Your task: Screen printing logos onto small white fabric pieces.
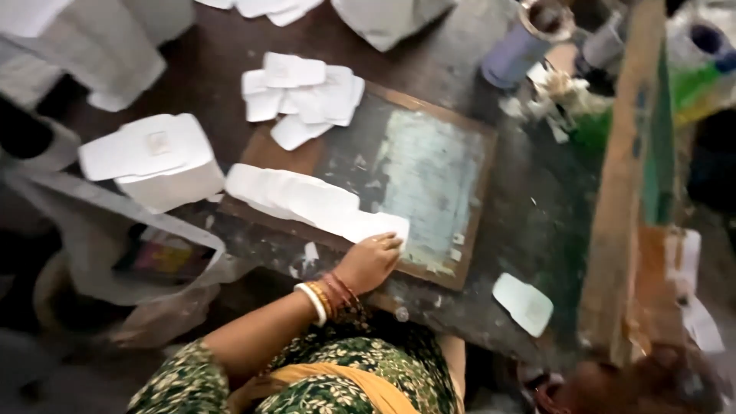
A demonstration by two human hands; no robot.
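White paper pieces, fanned in an overlapping row (310, 201), lay across the near-left part of a wood-framed board (429, 184) on a dark worktable (537, 207). Left hand (370, 261) rested at the right end of that row, fingers (387, 244) loosely curled and pressing down on the last piece; not gripping, more flat touch than hold. Bangles, white and red-gold, sat on that wrist (326, 295). Right hand mostly out of frame; only a blurred bit showed at the bottom right, so its state couldn't be told.

Board surface was worn, pale blue-grey patch in the middle. Second loose pile of white cut pieces (303, 96) sat at the board's far-left corner, partly off it. Thick stack of white pieces (157, 161) stood on the table left of the board, just beside the fanned row. One single white piece (523, 303) lay alone on the table right of the board's near corner. Purple-grey spool (517, 46) stood at the far side, well apart from the hand. Wooden post (621, 184) ran upright along the right. Plastic bag (115, 253) hung off the table's left edge.
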